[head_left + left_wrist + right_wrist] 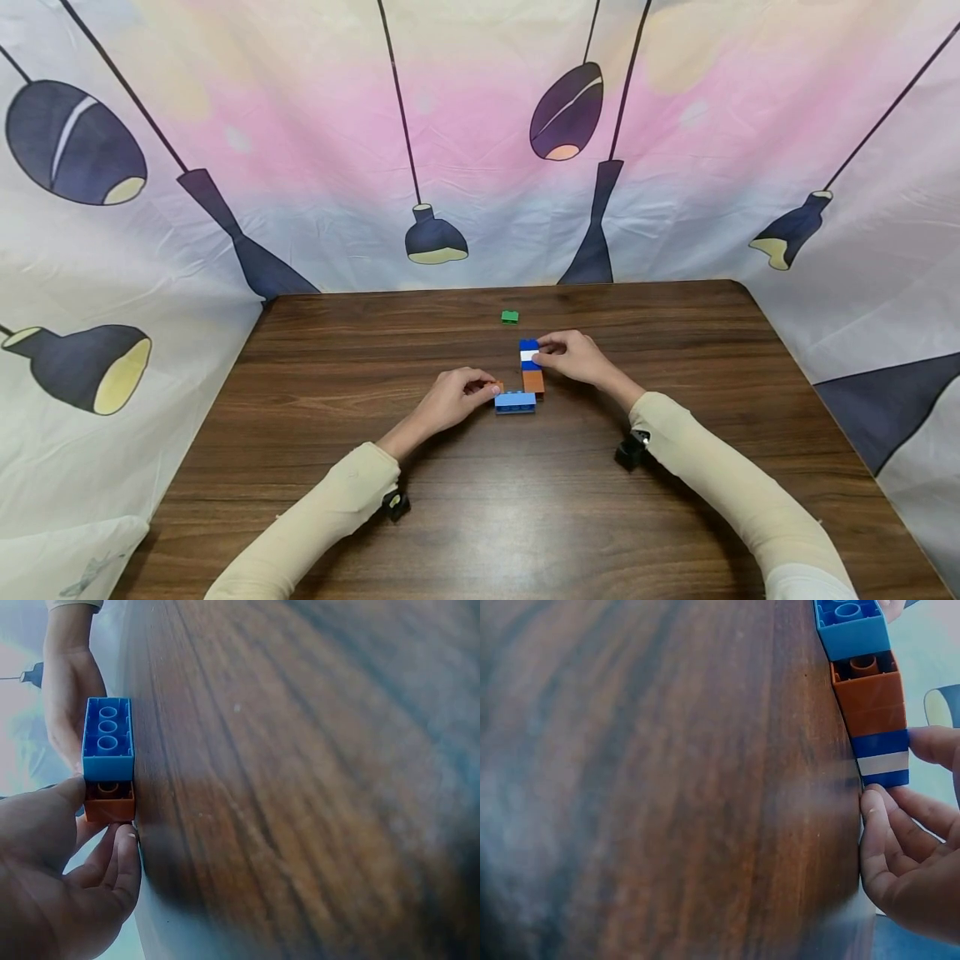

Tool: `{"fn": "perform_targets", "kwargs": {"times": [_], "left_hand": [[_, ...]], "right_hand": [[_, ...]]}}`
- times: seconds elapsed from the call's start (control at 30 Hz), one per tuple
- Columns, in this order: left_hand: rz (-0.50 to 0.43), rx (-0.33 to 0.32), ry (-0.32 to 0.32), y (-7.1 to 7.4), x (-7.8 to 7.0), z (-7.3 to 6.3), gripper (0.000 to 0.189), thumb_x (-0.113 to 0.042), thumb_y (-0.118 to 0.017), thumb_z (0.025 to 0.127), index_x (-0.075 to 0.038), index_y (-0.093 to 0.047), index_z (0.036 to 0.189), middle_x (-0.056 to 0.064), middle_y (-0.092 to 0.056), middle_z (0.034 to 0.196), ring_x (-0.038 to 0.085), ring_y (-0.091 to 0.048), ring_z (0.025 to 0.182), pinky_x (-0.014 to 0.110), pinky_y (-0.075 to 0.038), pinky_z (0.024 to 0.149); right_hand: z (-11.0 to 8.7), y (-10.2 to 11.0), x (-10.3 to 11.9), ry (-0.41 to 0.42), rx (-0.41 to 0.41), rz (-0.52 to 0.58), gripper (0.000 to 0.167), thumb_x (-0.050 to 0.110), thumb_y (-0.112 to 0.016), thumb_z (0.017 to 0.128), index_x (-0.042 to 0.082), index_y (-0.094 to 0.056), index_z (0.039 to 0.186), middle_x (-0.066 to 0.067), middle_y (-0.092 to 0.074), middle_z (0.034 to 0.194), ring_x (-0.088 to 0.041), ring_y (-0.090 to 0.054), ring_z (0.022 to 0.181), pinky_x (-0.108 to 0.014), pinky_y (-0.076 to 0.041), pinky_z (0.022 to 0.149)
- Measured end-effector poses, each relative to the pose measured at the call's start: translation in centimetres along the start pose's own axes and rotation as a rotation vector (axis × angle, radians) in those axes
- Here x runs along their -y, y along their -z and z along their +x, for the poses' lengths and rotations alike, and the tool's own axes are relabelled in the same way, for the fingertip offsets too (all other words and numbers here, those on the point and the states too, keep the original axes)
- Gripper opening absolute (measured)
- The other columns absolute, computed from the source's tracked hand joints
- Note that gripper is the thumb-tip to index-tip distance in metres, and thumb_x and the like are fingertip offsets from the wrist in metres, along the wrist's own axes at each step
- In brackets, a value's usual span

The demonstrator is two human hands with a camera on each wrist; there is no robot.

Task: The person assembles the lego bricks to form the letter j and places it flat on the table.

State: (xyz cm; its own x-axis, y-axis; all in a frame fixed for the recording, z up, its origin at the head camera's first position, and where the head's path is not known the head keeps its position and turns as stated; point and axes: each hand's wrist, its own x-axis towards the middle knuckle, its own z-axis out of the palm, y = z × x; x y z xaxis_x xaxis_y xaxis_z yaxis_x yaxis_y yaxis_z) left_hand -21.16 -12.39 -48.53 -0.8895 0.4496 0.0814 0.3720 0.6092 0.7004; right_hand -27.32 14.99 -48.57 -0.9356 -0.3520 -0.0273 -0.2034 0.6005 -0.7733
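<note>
A light blue brick (515,402) lies on its side, its hollow underside facing me. My left hand (453,398) pinches an orange brick at its left end; in the left wrist view this orange brick (110,809) sits against the light blue one, low on the tabletop. From the right end another orange brick (533,382) runs away from me. Beyond it come dark blue bricks (528,343) with a white brick (529,356) between them. My right hand (576,358) grips this blue and white end, fingertips around the dark blue brick (885,778) in the right wrist view.
A small green brick (510,317) lies apart, farther back on the brown wooden table (480,508). Behind the table's back edge hangs a cloth (495,150) printed with lamps. Each forearm wears a small black camera (632,450) at the wrist.
</note>
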Motion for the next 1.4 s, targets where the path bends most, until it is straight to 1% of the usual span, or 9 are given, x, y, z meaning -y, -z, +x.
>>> {"fn": "perform_targets", "kwargs": {"times": [0.27, 0.4, 0.47, 0.53, 0.67, 0.8, 1.0, 1.23, 1.4], "left_hand": [[-0.042, 0.006, -0.014, 0.1, 0.0, -0.2, 0.030, -0.034, -0.063, 0.103, -0.012, -0.073, 0.121, -0.002, -0.073, 0.108, 0.007, -0.065, 0.092, 0.030, -0.055, 0.081], [-0.055, 0.005, -0.001, 0.0, 0.0, -0.3, 0.039, -0.039, -0.067, 0.100, -0.010, -0.069, 0.127, 0.000, -0.071, 0.112, 0.011, -0.065, 0.096, 0.033, -0.055, 0.084], [-0.047, 0.005, 0.004, 0.0, 0.0, -0.3, 0.044, -0.041, -0.069, 0.098, -0.010, -0.068, 0.129, 0.001, -0.069, 0.117, 0.012, -0.064, 0.099, 0.034, -0.055, 0.086], [-0.042, 0.010, -0.001, -0.1, -0.1, -0.2, 0.046, -0.041, -0.071, 0.097, -0.010, -0.067, 0.131, 0.002, -0.069, 0.121, 0.014, -0.064, 0.103, 0.036, -0.054, 0.088], [-0.035, 0.014, -0.026, -0.3, -0.3, -0.2, 0.047, -0.039, -0.073, 0.095, -0.010, -0.067, 0.131, 0.003, -0.068, 0.125, 0.016, -0.065, 0.106, 0.038, -0.055, 0.089], [-0.030, 0.018, -0.036, -0.4, -0.3, -0.1, 0.046, -0.038, -0.075, 0.094, -0.010, -0.068, 0.130, 0.003, -0.068, 0.125, 0.015, -0.064, 0.104, 0.036, -0.054, 0.087], [-0.038, 0.026, -0.018, -0.4, -0.3, -0.1, 0.046, -0.040, -0.075, 0.094, -0.011, -0.069, 0.129, 0.002, -0.069, 0.124, 0.015, -0.065, 0.103, 0.038, -0.054, 0.088], [-0.043, 0.031, -0.005, -0.4, -0.3, -0.2, 0.047, -0.042, -0.074, 0.094, -0.012, -0.069, 0.130, 0.001, -0.069, 0.124, 0.015, -0.065, 0.105, 0.037, -0.055, 0.088], [-0.034, 0.035, 0.001, -0.4, -0.2, -0.2, 0.047, -0.043, -0.074, 0.094, -0.013, -0.069, 0.131, 0.000, -0.069, 0.126, 0.014, -0.065, 0.106, 0.036, -0.055, 0.088]], "right_hand": [[0.3, 0.7, 0.3, 0.013, 0.012, -0.014, 0.044, 0.037, -0.071, 0.097, 0.008, -0.069, 0.130, -0.008, -0.072, 0.113, -0.019, -0.066, 0.096, -0.036, -0.053, 0.078], [0.7, 1.5, 0.6, 0.020, -0.012, -0.017, 0.042, 0.035, -0.070, 0.098, 0.008, -0.068, 0.131, -0.009, -0.072, 0.114, -0.020, -0.067, 0.085, -0.037, -0.054, 0.074], [1.1, 1.8, 0.8, 0.028, -0.029, -0.024, 0.043, 0.035, -0.070, 0.098, 0.007, -0.068, 0.131, -0.010, -0.072, 0.114, -0.021, -0.067, 0.083, -0.039, -0.054, 0.074], [1.6, 2.1, 0.9, 0.047, -0.043, -0.041, 0.043, 0.034, -0.069, 0.098, 0.006, -0.068, 0.131, -0.010, -0.072, 0.114, -0.023, -0.068, 0.087, -0.042, -0.055, 0.078], [2.8, 2.4, 1.0, 0.084, -0.071, -0.075, 0.042, 0.033, -0.070, 0.098, 0.005, -0.069, 0.129, -0.010, -0.072, 0.116, -0.025, -0.066, 0.102, -0.045, -0.054, 0.088], [3.9, 2.5, 1.2, 0.100, -0.079, -0.095, 0.041, 0.033, -0.070, 0.098, 0.005, -0.069, 0.128, -0.011, -0.071, 0.118, -0.027, -0.066, 0.104, -0.046, -0.054, 0.089], [5.5, 2.0, 1.2, 0.118, -0.091, -0.132, 0.038, 0.032, -0.070, 0.098, 0.007, -0.069, 0.127, -0.012, -0.071, 0.119, -0.027, -0.066, 0.104, -0.046, -0.053, 0.089], [7.0, 0.7, 1.5, 0.135, -0.084, -0.142, 0.038, 0.030, -0.070, 0.099, 0.006, -0.069, 0.129, -0.012, -0.072, 0.121, -0.027, -0.066, 0.103, -0.044, -0.054, 0.088], [7.7, -0.1, 1.9, 0.121, -0.091, -0.166, 0.039, 0.029, -0.070, 0.099, 0.005, -0.069, 0.129, -0.013, -0.072, 0.120, -0.027, -0.067, 0.103, -0.044, -0.054, 0.088]]}}
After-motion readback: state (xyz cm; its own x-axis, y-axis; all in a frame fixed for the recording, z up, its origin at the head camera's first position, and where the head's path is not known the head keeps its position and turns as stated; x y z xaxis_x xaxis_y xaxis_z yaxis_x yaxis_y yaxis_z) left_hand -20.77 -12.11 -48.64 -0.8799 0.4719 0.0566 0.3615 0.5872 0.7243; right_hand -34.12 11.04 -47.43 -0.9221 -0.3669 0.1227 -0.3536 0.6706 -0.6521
